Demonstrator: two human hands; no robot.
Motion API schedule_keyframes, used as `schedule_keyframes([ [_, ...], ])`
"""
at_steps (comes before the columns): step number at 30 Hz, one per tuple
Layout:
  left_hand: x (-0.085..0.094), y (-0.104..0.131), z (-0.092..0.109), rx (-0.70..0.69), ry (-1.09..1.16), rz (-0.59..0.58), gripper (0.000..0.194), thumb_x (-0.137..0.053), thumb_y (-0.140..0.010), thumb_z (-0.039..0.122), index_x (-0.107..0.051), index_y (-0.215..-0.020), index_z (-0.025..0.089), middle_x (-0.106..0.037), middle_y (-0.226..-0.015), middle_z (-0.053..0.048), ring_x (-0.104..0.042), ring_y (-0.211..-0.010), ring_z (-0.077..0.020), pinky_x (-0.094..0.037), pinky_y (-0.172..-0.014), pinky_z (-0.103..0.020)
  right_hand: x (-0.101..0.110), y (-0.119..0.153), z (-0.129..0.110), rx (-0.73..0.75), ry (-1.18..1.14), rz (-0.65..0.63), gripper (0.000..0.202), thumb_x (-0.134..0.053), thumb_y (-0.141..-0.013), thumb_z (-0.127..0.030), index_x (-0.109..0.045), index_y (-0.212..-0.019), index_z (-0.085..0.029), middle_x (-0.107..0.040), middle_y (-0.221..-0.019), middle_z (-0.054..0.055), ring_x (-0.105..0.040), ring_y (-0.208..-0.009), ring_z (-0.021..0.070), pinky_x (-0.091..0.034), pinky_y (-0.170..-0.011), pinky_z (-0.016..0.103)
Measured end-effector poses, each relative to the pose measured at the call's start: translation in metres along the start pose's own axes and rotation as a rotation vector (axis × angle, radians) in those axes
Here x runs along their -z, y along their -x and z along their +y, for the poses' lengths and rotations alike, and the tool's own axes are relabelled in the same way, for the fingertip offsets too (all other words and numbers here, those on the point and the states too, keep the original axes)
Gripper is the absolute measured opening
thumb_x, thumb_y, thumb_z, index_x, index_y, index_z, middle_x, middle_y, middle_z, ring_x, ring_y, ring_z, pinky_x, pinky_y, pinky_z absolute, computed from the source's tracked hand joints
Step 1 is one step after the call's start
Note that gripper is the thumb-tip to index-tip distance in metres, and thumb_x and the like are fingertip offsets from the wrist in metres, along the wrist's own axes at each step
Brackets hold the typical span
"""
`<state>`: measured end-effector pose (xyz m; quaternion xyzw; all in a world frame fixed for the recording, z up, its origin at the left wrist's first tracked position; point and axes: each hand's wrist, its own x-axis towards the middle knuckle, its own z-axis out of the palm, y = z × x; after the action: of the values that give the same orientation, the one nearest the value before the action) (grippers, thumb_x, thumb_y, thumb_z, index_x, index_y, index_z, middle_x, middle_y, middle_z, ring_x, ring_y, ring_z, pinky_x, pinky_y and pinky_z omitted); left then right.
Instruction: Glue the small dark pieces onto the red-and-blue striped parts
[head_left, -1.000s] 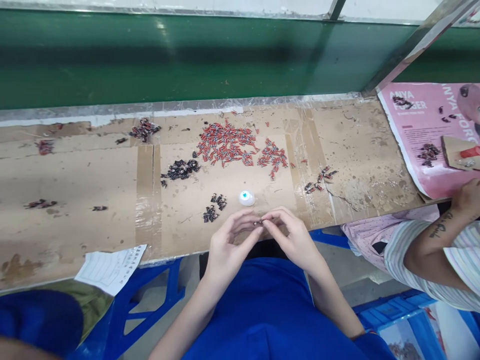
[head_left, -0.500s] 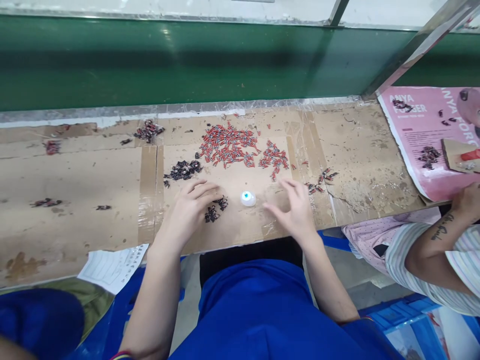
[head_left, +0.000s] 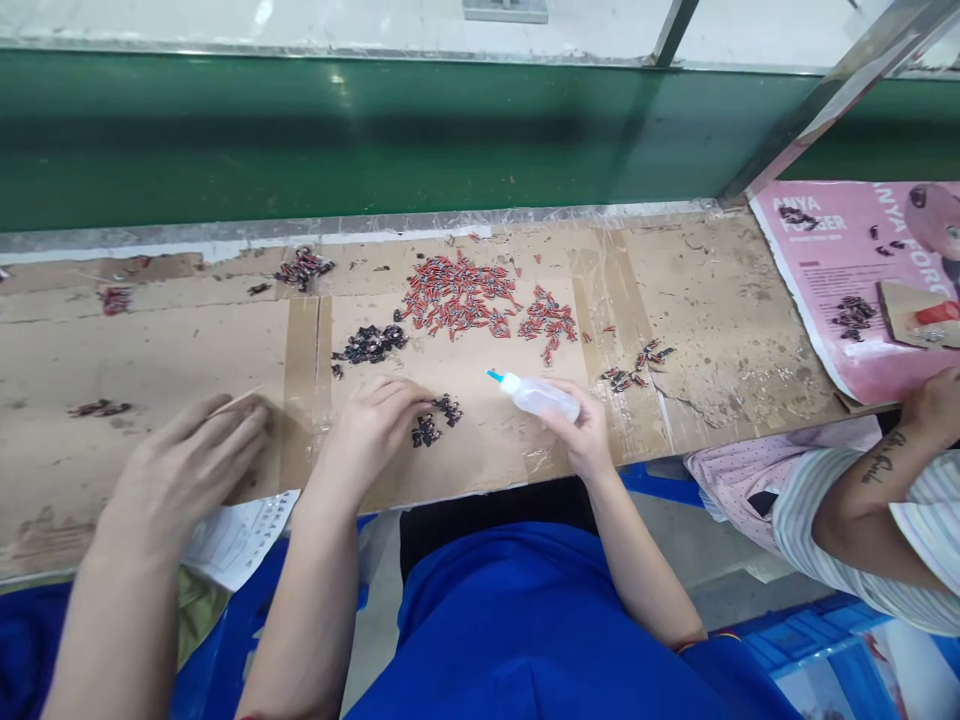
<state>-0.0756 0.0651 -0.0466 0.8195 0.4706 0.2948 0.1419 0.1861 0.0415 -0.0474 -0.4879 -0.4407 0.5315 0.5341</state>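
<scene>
My right hand point(head_left: 579, 428) grips a translucent squeeze bottle point(head_left: 541, 396), tilted on its side above the cardboard. Its blue nozzle tip point(head_left: 494, 375) points to the left. My left hand point(head_left: 384, 415) has its fingers pinched together at the edge of a small group of black parts point(head_left: 427, 430). What lies between those fingertips is too small to make out. Beyond my left hand is a heap of black parts point(head_left: 373, 343). Many small red parts with metallic ends point(head_left: 457, 295) lie farther back, and a smaller red group point(head_left: 548, 318) sits beside them.
A co-worker's hand point(head_left: 199, 450) rests on the cardboard point(head_left: 360, 470) at left. Another person's arm point(head_left: 870, 490) is at right, by a pink printed sheet point(head_left: 817, 290). A green panel point(head_left: 375, 140) borders the back. Loose parts point(head_left: 625, 379) lie right of my right hand.
The bottle stood upright between my hands; my right hand has taken it and tipped it leftward. My left fingers have closed beside the black parts. A co-worker's hand has come in at left.
</scene>
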Motion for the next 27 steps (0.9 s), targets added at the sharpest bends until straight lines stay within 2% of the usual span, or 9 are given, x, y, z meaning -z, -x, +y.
schedule_keyframes([
  [3,-0.012,0.004,0.026,0.031,0.109,-0.011,0.021,-0.054,-0.095,0.032,-0.074,-0.092,0.024,-0.076,-0.089,-0.006,-0.066,-0.088,-0.0227,-0.053,-0.085,-0.041,0.006,0.001,-0.002,-0.064,-0.169,0.193,0.035,-0.083,-0.059,-0.044,-0.074,-0.085,-0.022,-0.076,-0.086,0.005,-0.067,-0.068,0.0194,-0.053,-0.058,0.031],
  [5,-0.026,0.007,0.041,0.087,0.154,-0.035,0.018,-0.057,-0.093,0.032,-0.074,-0.091,0.026,-0.076,-0.09,-0.006,-0.066,-0.093,-0.0249,-0.053,-0.089,-0.044,0.008,0.002,-0.002,-0.083,-0.203,0.264,0.033,-0.084,-0.056,-0.04,-0.074,-0.082,-0.021,-0.075,-0.08,0.004,-0.065,-0.064,0.0178,-0.051,-0.055,0.029],
  [8,-0.046,0.01,0.055,0.119,0.158,-0.047,0.012,-0.063,-0.089,0.031,-0.075,-0.089,0.03,-0.076,-0.094,-0.007,-0.063,-0.109,-0.0305,-0.05,-0.095,-0.051,0.009,0.005,-0.002,-0.058,-0.144,0.276,0.028,-0.079,-0.063,-0.042,-0.073,-0.079,-0.02,-0.073,-0.07,0.002,-0.057,-0.052,0.0133,-0.045,-0.047,0.026],
  [11,-0.057,0.011,0.057,0.143,0.141,-0.039,0.012,-0.064,-0.088,0.029,-0.075,-0.093,0.03,-0.075,-0.102,-0.007,-0.058,-0.119,-0.0339,-0.046,-0.099,-0.056,0.009,0.01,-0.002,-0.016,0.012,0.275,0.026,-0.074,-0.069,-0.044,-0.071,-0.077,-0.019,-0.07,-0.066,0.002,-0.056,-0.05,0.0133,-0.045,-0.047,0.026],
  [16,-0.058,0.012,0.058,0.159,0.124,-0.035,0.015,-0.065,-0.088,0.03,-0.074,-0.099,0.029,-0.077,-0.096,-0.006,-0.062,-0.112,-0.031,-0.049,-0.095,-0.051,0.006,0.019,-0.001,0.036,0.161,0.386,0.022,-0.072,-0.07,-0.041,-0.066,-0.067,-0.02,-0.069,-0.061,0.002,-0.063,-0.056,0.0173,-0.052,-0.053,0.028],
  [22,-0.059,0.009,0.07,0.12,0.046,0.085,0.013,-0.062,-0.091,0.025,-0.074,-0.096,0.025,-0.077,-0.095,-0.005,-0.07,-0.096,-0.022,-0.05,-0.087,-0.038,0.004,0.024,0.0,-0.009,0.222,0.366,0.02,-0.072,-0.068,-0.039,-0.066,-0.068,-0.02,-0.069,-0.061,0.001,-0.061,-0.054,0.017,-0.05,-0.049,0.027],
  [27,-0.061,0.008,0.071,0.08,0.01,0.113,0.011,-0.063,-0.091,0.025,-0.073,-0.093,0.023,-0.078,-0.091,-0.004,-0.072,-0.09,-0.02,-0.048,-0.086,-0.036,0.005,0.024,0.003,-0.023,0.249,0.364,0.021,-0.072,-0.069,-0.04,-0.065,-0.068,-0.02,-0.067,-0.06,0.001,-0.06,-0.054,0.017,-0.049,-0.05,0.028],
])
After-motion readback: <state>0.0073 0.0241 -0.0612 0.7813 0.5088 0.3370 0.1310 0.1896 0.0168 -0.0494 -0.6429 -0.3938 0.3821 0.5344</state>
